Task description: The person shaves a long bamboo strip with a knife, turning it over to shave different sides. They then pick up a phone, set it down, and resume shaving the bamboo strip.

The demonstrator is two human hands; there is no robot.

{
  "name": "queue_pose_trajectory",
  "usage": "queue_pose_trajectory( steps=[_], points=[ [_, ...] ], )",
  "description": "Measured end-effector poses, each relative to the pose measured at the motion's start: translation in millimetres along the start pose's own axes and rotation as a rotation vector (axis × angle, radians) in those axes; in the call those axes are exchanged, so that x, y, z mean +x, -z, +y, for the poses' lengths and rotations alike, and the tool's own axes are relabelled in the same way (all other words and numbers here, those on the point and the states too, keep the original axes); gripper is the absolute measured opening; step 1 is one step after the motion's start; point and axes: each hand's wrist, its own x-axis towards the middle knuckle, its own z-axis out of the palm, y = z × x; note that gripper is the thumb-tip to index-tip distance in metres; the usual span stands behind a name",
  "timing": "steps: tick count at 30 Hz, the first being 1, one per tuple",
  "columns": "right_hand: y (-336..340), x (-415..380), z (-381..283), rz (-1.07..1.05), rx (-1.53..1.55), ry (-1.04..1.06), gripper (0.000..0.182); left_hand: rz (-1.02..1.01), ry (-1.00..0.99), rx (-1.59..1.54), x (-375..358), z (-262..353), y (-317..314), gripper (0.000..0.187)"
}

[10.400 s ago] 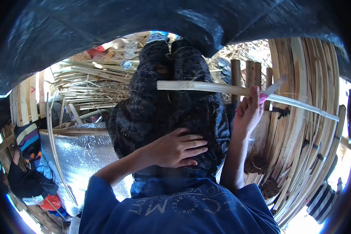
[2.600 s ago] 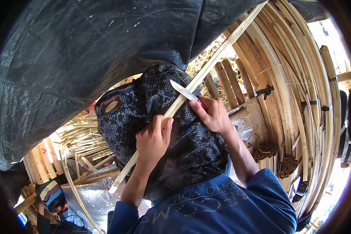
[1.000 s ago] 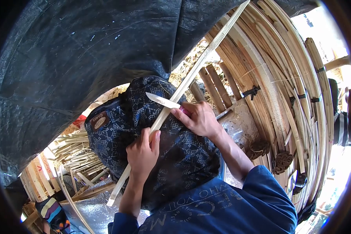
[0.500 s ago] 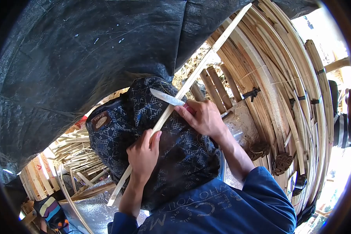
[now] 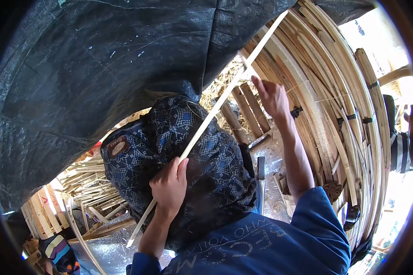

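A long pale bamboo strip (image 5: 225,95) runs diagonally from the lower left to the upper right. My left hand (image 5: 168,185) is closed round its lower part, over dark blue patterned cloth (image 5: 206,160) on my lap. Farther up the strip, my right hand (image 5: 273,98) is closed on the knife, at the right side of the strip. The knife blade (image 5: 244,61) is blurred and lies close against the strip; its handle is mostly hidden by my fingers.
Long bamboo strips (image 5: 326,105) stand bundled at the right. A dark tarp (image 5: 101,68) hangs over the upper left. Loose split strips (image 5: 89,183) lie at the left, and short wooden slats (image 5: 250,107) are beyond my lap.
My right hand has moved up and to the right along the strip with the knife. My left hand holds nearly the same place, and the strip has tilted slightly.
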Motion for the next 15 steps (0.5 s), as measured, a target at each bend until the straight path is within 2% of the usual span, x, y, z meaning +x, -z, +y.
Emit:
queue_pose_trajectory(
  steps=[2, 3, 4, 6, 8, 12, 15],
  points=[
    [-12, -20, -4, -0.096, 0.004, 0.073, 0.064, -0.013, 0.01, 0.0, 2, 1, 0, 0.018],
    [-35, -30, 4, -0.062, 0.088, 0.211, 0.066, -0.006, 0.009, -0.007, 2, 0, 0, 0.018],
    [-35, -45, -15, -0.094, 0.085, 0.259, 0.06, -0.001, 0.006, -0.013, 2, 0, 0, 0.018],
    [-33, -66, -42, -0.306, 0.144, 0.162, 0.055, -0.033, 0.035, -0.051, 3, 1, 2, 0.019],
    [-33, -73, -57, -0.302, 0.121, 0.161, 0.061, -0.069, 0.063, -0.088, 4, 1, 3, 0.02],
    [-37, -74, -61, -0.305, 0.136, 0.139, 0.054, -0.095, 0.087, -0.079, 8, 1, 5, 0.022],
    [-38, -75, -66, -0.303, 0.156, 0.125, 0.056, -0.107, 0.062, -0.043, 6, -3, 2, 0.023]
  ],
)
